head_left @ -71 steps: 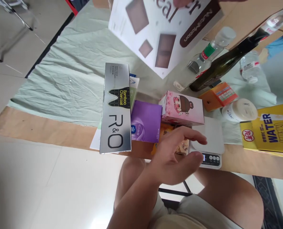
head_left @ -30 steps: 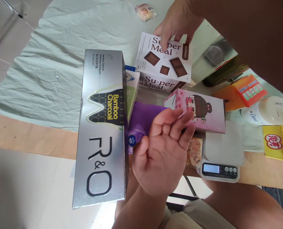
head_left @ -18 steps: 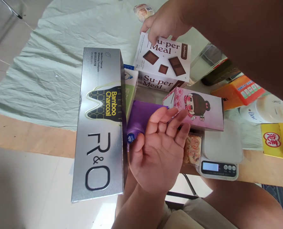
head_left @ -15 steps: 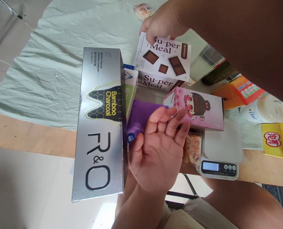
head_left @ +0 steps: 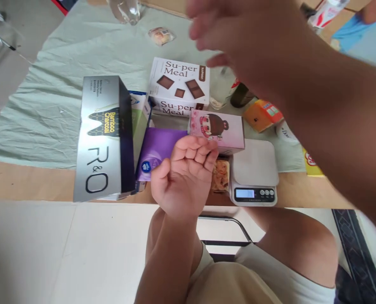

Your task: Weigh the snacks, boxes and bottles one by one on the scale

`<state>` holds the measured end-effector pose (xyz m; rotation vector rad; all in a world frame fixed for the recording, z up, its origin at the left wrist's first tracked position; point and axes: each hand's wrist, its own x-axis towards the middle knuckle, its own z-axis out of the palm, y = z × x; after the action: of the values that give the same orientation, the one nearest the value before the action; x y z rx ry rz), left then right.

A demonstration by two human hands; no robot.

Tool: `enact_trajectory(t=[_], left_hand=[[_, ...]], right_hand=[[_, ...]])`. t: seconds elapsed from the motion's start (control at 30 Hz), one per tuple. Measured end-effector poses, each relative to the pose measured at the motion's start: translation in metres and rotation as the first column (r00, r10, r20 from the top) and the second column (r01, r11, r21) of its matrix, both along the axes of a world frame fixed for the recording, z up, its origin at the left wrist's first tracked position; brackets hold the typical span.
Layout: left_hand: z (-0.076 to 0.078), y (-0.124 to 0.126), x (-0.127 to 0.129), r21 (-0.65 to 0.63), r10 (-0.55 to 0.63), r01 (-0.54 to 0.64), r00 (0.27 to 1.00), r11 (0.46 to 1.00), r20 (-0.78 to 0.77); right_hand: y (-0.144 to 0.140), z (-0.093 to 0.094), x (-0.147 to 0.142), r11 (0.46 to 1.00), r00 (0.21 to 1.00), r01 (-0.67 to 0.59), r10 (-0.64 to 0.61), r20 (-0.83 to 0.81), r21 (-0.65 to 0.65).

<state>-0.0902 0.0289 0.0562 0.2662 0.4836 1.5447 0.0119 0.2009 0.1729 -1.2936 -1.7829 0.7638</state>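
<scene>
"Raised off the white Su-per Meal box (head_left: 179, 86) was the right hand (head_left: 235, 36), by which its far edge had been covered half a second earlier. The view had been shifted as well: everything on the counter (head_left: 32, 179) was seen farther left."

"Was anything held?"

"Nothing was seen in either of the hands. The right hand was blurred, its fingers loosely spread; the left hand (head_left: 184, 185) was turned palm up, its fingers slightly curled. Whether the purple pack (head_left: 159, 145) or the pink box (head_left: 219, 126) was touched by it could not be told."

"And how was the Su-per Meal box placed?"

"Flat on the counter, straight ahead of the left fingertips, past the purple pack and just beyond the pink box. Its longer side appeared to be set left to right. By the picture it was more nearly approached by the right hand, though how high that was held could not be judged."

"What could be read?"

"'Su-per Meal' was printed on the top and again on the near side. 'R&O' and 'Bamboo Charcoal' were borne by the long silver box (head_left: 101, 139). On the scale (head_left: 254, 162) a lit display was shown, but no figure could be made out."
</scene>
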Motion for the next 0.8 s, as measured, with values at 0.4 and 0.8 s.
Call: enact_trajectory(t=[0.4, 0.8], left_hand=[[-0.002, -0.013, 0.088, 0.174, -0.379, 0.405, 0.911, 0.898, -0.164], [-0.014, -0.001, 0.191, -0.046, -0.624, 0.625, 0.769, 0.780, -0.138]], right_hand=[[-0.193, -0.153, 0.206, 0.566, 0.631, 0.770, -0.608, -0.481, 0.295], [-0.199, -0.180, 0.324, 0.521, 0.724, 0.626, -0.666, -0.183, 0.580]])
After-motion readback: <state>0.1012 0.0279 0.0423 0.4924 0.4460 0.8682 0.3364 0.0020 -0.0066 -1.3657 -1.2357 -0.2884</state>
